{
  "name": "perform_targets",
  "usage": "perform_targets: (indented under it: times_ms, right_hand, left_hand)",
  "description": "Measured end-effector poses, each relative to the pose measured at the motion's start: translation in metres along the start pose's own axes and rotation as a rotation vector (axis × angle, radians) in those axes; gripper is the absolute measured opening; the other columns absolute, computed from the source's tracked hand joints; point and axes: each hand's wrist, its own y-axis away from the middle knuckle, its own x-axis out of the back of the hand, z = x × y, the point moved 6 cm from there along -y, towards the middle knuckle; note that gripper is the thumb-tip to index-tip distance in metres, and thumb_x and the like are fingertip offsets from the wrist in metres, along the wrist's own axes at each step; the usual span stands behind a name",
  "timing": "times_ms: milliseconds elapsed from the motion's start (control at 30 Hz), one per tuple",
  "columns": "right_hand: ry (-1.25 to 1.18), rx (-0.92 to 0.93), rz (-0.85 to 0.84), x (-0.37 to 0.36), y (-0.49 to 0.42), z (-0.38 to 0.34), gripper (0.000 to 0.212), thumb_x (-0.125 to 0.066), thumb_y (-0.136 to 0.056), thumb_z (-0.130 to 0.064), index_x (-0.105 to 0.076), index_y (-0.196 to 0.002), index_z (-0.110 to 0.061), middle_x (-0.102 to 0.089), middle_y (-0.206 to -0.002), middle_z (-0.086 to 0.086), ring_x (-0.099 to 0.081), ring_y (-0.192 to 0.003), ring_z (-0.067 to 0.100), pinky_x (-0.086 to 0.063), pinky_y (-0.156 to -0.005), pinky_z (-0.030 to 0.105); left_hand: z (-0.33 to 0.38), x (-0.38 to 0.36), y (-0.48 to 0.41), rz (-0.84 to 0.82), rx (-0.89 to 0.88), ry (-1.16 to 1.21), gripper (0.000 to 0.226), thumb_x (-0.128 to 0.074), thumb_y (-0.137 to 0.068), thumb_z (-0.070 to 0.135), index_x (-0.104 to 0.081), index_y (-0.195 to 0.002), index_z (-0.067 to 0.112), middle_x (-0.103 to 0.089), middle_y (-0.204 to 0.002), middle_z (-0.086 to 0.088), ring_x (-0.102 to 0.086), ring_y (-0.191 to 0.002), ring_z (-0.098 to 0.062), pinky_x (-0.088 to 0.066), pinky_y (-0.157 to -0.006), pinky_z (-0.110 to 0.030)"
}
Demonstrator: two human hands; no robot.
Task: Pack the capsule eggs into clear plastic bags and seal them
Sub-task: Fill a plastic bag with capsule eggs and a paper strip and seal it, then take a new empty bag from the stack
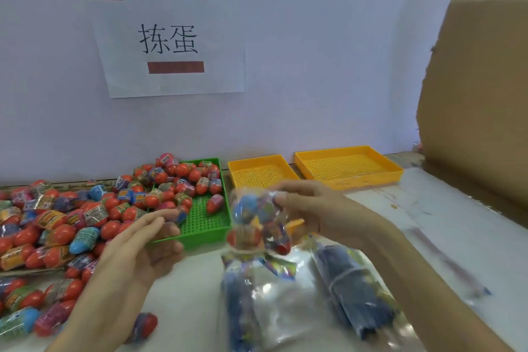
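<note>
A clear plastic bag [254, 223] with several capsule eggs inside hangs above the table, and my right hand [311, 208] grips its top. My left hand [143, 248] hovers to the left of the bag with fingers relaxed and holds nothing. A big heap of wrapped red and coloured capsule eggs [71, 223] covers the left of the table and spills into a green perforated tray [205, 223]. One loose egg [144, 326] lies near my left forearm. Flat stacks of clear bags [280, 303] lie under the hanging bag.
Two yellow perforated trays [261, 171] [347, 166] stand at the back by the wall. A bundle of dark-printed bags [360, 286] lies beside the stack. A large cardboard sheet [480, 94] rises on the right. A paper sign [171, 40] is taped to the wall.
</note>
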Motion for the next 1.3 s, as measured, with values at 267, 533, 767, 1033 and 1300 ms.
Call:
perform_targets:
  times_ms: [267, 533, 767, 1033, 1300]
  right_hand:
    - [-0.507, 0.161, 0.854, 0.179, 0.053, -0.004, 0.042, -0.049, -0.105, -0.035, -0.047, -0.141, -0.013, -0.05, -0.143, 0.02, -0.06, -0.122, 0.038, -0.049, -0.101, 0.05]
    - [0.202, 0.102, 0.68, 0.114, 0.055, -0.018, 0.023, -0.049, -0.102, -0.013, -0.071, -0.109, -0.011, -0.076, -0.104, 0.013, -0.073, -0.087, 0.021, -0.055, -0.075, 0.027]
    - [0.433, 0.071, 0.462, 0.057, 0.04, -0.024, 0.022, -0.053, -0.102, -0.01, -0.075, -0.099, -0.013, -0.078, -0.092, 0.004, -0.072, -0.084, 0.017, -0.054, -0.08, 0.034]
    - [0.518, 0.147, 0.085, -0.037, 0.031, -0.008, 0.013, -0.063, -0.095, -0.019, -0.076, -0.094, -0.02, -0.075, -0.087, 0.0, -0.07, -0.079, 0.016, -0.055, -0.074, 0.026]
    - [0.928, 0.173, -0.095, -0.145, -0.026, 0.03, 0.025, -0.069, -0.091, -0.042, -0.063, -0.115, -0.036, -0.062, -0.102, -0.018, -0.059, -0.088, 0.003, -0.052, -0.075, 0.024]
  left_hand:
    - [-0.032, 0.016, -0.033, 0.009, 0.136, 0.071, 0.057, -0.036, -0.104, 0.016, -0.079, -0.068, 0.024, -0.06, -0.053, 0.004, -0.049, -0.03, -0.007, -0.045, -0.035, -0.017]
    - [-0.017, 0.006, -0.018, 0.035, 0.104, -0.041, 0.057, -0.04, -0.105, 0.013, -0.079, -0.065, 0.024, -0.067, -0.057, 0.004, -0.063, -0.042, -0.014, -0.057, -0.043, -0.027]
    - [-0.005, -0.001, -0.008, 0.042, 0.049, -0.036, 0.049, -0.043, -0.102, 0.012, -0.08, -0.07, 0.018, -0.067, -0.061, -0.002, -0.065, -0.047, -0.016, -0.057, -0.047, -0.025]
    - [0.023, -0.001, 0.01, 0.055, -0.18, -0.364, 0.031, -0.052, -0.101, 0.008, -0.078, -0.087, 0.018, -0.069, -0.077, -0.006, -0.063, -0.063, -0.019, -0.051, -0.053, -0.025]
    - [0.04, 0.031, 0.011, 0.265, -0.193, -0.372, 0.025, -0.05, -0.103, 0.009, -0.074, -0.096, 0.012, -0.066, -0.073, -0.001, -0.055, -0.057, -0.012, -0.042, -0.048, -0.021]
